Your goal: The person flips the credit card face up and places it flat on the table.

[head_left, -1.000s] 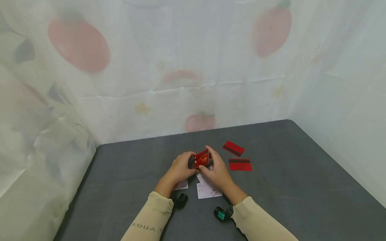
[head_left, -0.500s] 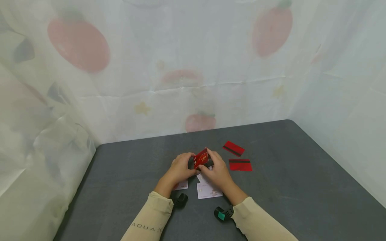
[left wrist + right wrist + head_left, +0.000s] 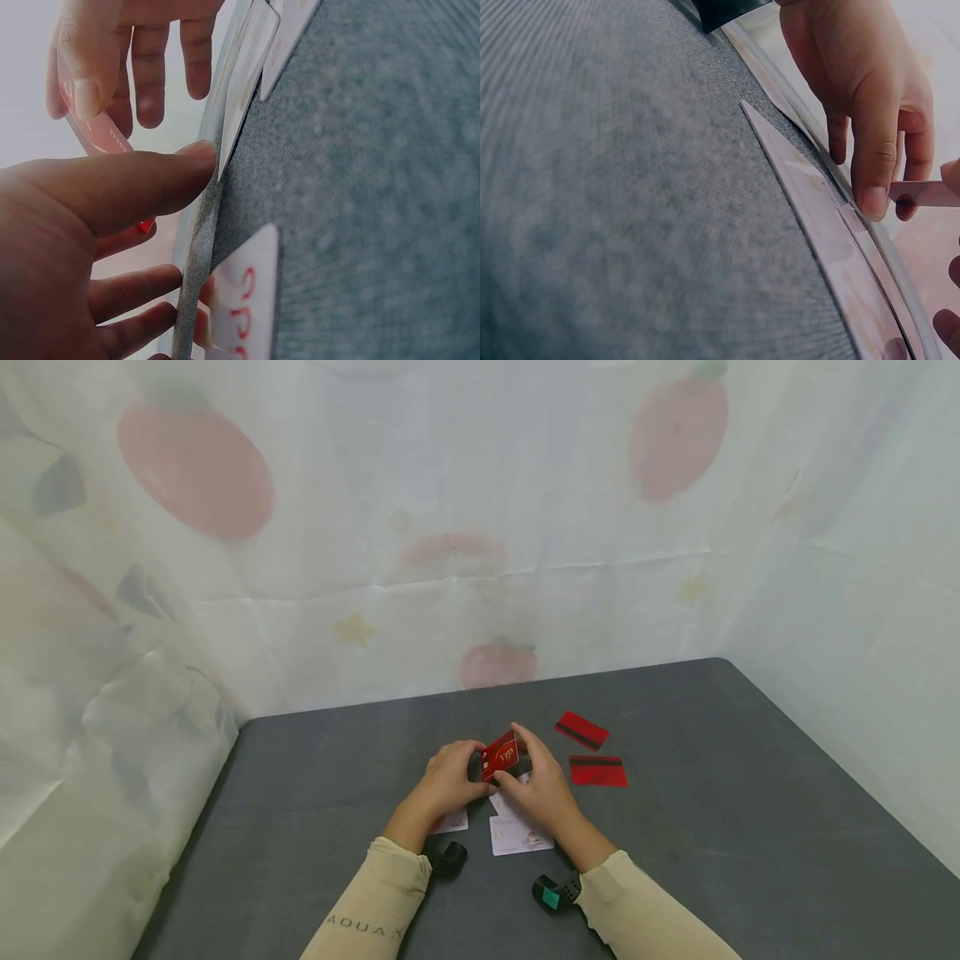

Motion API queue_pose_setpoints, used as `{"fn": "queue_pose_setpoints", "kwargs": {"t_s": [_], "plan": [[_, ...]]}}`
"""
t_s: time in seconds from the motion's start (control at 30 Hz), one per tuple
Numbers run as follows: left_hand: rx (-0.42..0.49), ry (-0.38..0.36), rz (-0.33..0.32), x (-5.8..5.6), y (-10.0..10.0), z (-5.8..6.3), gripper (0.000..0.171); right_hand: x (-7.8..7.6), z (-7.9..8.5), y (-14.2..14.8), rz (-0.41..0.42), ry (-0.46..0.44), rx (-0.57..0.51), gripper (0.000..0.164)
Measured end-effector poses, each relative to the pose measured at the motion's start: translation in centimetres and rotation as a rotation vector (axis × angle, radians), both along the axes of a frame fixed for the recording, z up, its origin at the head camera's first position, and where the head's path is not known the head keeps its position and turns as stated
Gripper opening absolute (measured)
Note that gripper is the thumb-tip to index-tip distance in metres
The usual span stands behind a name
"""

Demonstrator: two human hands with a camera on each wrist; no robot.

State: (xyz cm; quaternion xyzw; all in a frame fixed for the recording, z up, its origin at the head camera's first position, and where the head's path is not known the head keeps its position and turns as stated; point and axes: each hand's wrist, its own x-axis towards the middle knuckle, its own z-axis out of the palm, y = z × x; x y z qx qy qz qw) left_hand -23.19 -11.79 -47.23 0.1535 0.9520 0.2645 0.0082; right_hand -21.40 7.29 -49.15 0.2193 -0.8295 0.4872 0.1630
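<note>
A red card lettered VIP (image 3: 500,756) is held up over the table between both hands. My left hand (image 3: 446,777) pinches its left end with thumb and forefinger. On the right side, my right hand (image 3: 542,785) grips it, thumb at the lower edge and forefinger at the upper right corner. In the left wrist view the red card (image 3: 97,137) is partly behind the left thumb. The right wrist view shows the card (image 3: 935,193) nearly edge-on. Below the hands lie a white card (image 3: 519,835), another partly hidden white card (image 3: 501,803), and a third with red lettering (image 3: 453,821).
Two red cards lie face down to the right: an angled one (image 3: 582,730) and, nearer, a straight one (image 3: 597,771), each with a black stripe. The grey table (image 3: 337,793) meets a hanging white curtain (image 3: 375,527) printed with fruit at its back edge.
The hands stay in place. The VIP card has tilted slightly, and the right forefinger has lowered on its upper corner and risen again.
</note>
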Motion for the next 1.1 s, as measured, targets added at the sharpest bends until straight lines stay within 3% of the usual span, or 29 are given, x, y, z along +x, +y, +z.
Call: {"fn": "queue_pose_setpoints", "kwargs": {"t_s": [0.27,0.6,1.1], "plan": [[0.008,-0.008,0.007,-0.04,0.00,-0.04,0.064,0.03,0.05,-0.07,-0.019,-0.048,-0.004,0.076],[-0.017,0.005,0.037,-0.17,-0.10,-0.31,0.061,-0.01,-0.04,-0.05,-0.111,-0.136,0.068,0.074],[-0.030,0.026,0.153,0.16,-0.34,-0.34,0.062,-0.28,-0.12,-0.48,-0.175,-0.269,0.199,0.077]]}}
